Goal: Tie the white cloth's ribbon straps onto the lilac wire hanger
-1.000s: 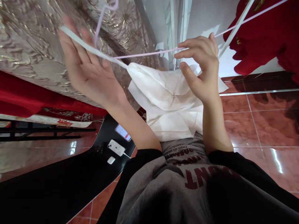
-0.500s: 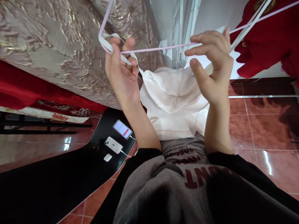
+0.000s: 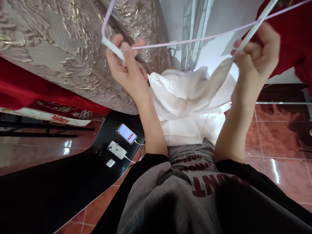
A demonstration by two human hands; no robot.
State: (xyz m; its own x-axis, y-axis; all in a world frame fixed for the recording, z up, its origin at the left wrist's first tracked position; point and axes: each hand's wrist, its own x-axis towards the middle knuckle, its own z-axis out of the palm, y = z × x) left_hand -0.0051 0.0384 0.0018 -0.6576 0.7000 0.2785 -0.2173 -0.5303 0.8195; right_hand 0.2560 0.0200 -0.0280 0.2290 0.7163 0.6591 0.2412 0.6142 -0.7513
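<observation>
A white cloth (image 3: 175,97) hangs in soft folds in front of my waist, narrowing to a twisted end at each side. My left hand (image 3: 129,65) is pinched round a white strap (image 3: 113,50) at the left, where a thin lilac cord (image 3: 187,41) also meets the fingers. On the right, my right hand (image 3: 258,55) grips another white strap (image 3: 259,21) just above the cloth's gathered end. That strap slants to the top edge, crossing the cord. The cord runs on to the upper right.
On a black bench (image 3: 60,182) at lower left lie a phone with a lit screen (image 3: 128,133), a white phone (image 3: 117,150) and a small white case (image 3: 110,162), cables plugged into both phones. Shiny patterned fabric (image 3: 60,48) and red cloth (image 3: 290,35) hang at the sides.
My right hand has moved right and closed on the white strap, drawing the cloth's right end up and outward. My left hand has turned and tightened its fingers round its strap.
</observation>
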